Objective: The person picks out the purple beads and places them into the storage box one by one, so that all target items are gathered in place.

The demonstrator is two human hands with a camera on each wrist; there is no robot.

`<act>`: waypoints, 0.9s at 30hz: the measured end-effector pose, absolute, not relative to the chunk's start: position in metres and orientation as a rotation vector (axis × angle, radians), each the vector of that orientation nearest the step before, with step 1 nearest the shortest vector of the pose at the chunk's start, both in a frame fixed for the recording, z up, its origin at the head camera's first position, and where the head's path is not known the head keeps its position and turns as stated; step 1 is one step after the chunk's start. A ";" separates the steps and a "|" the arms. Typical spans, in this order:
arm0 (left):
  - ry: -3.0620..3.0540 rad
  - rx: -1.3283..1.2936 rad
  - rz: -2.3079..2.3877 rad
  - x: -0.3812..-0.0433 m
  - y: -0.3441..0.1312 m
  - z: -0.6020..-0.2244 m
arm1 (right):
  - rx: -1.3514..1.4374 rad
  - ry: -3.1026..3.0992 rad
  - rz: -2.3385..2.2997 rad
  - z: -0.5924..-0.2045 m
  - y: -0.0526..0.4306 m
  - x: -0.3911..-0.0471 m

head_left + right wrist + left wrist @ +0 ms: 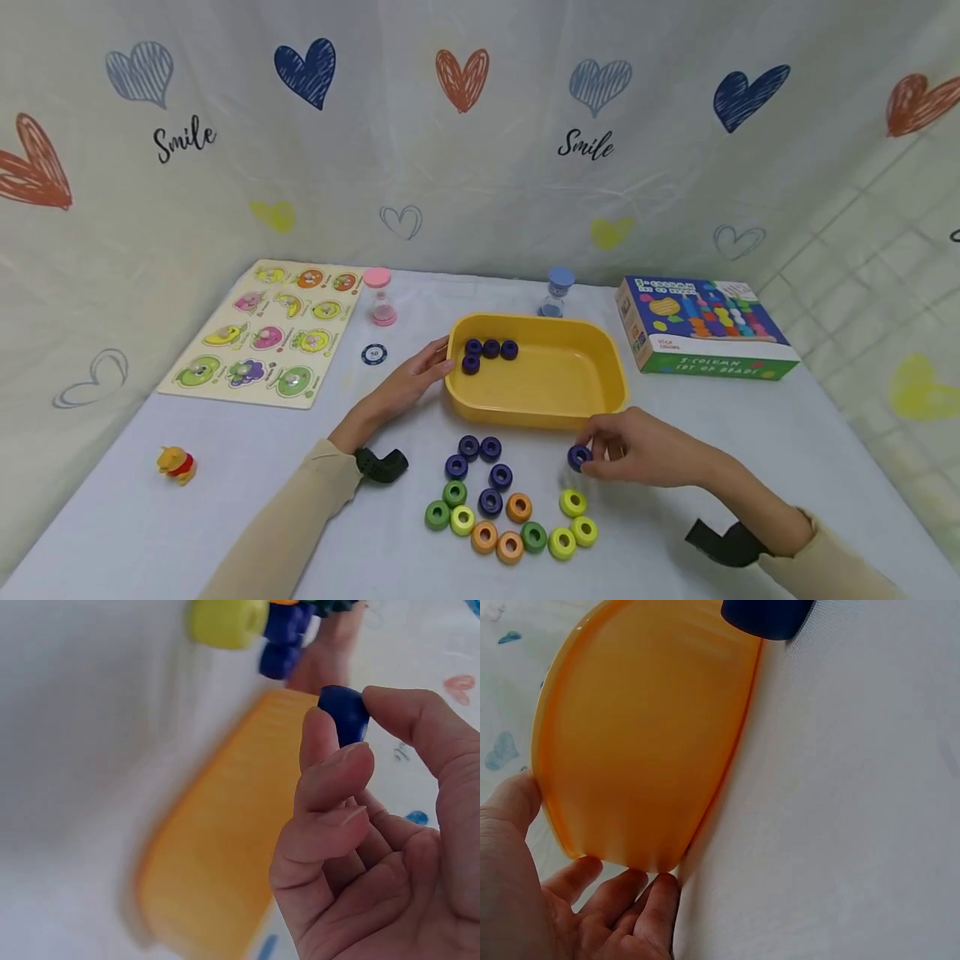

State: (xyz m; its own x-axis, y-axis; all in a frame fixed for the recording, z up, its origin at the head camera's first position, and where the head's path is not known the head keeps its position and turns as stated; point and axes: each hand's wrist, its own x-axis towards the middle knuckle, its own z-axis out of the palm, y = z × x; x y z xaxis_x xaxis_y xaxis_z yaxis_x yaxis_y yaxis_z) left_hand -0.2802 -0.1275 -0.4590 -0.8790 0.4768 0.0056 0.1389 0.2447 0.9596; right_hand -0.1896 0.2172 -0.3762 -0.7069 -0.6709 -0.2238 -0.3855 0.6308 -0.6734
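Note:
A yellow plastic tray [540, 392] stands in the middle of the table, with several dark blue beads [491, 348] in its far left corner. My left hand [412, 379] holds the tray's left end, thumb at the rim and fingertips against the outer wall [645, 750]. In front of the tray's near right corner, my right hand [645, 447] pinches one dark blue bead [345, 714] between thumb and fingers. On the cloth below lie loose ring beads: dark blue [491, 502], green [437, 515], orange [510, 547] and yellow-green [562, 543].
A fruit puzzle board [255, 333] lies at the left, near a pink sand timer [381, 298] and a round chip [374, 354]. A small bear figure [177, 464] stands nearer. Behind the tray is a blue sand timer [556, 292]; a bead-set box [705, 329] sits right.

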 end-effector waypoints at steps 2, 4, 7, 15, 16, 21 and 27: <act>2.256 0.561 1.671 -0.283 -0.127 -0.463 | -0.838 2.416 -0.833 -0.364 0.214 -0.194; 2.257 0.547 1.676 -0.284 -0.127 -0.466 | -0.838 2.442 -0.819 -0.354 0.210 -0.201; 2.266 0.528 1.666 -0.284 -0.126 -0.467 | -0.839 2.472 -0.789 -0.344 0.204 -0.216; 2.287 0.517 1.644 -0.281 -0.129 -0.463 | -0.791 2.480 -0.702 -0.337 0.171 -0.271; 2.275 0.521 1.643 -0.279 -0.130 -0.459 | -0.786 2.479 -0.686 -0.338 0.166 -0.278; 2.206 0.571 1.649 -0.270 -0.130 -0.439 | -0.762 2.459 -0.607 -0.349 0.147 -0.310; 2.207 0.593 1.668 -0.278 -0.127 -0.451 | -0.708 2.424 -0.504 -0.363 0.127 -0.331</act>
State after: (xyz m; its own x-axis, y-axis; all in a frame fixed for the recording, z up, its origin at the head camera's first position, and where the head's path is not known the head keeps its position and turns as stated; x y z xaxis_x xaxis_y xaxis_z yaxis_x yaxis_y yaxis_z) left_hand -0.2782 -0.1273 -0.4513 -0.8658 0.5004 0.0009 0.1375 0.2362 0.9619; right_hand -0.3309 0.1269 -0.3626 -0.7044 -0.5824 -0.4057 -0.3722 0.7899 -0.4874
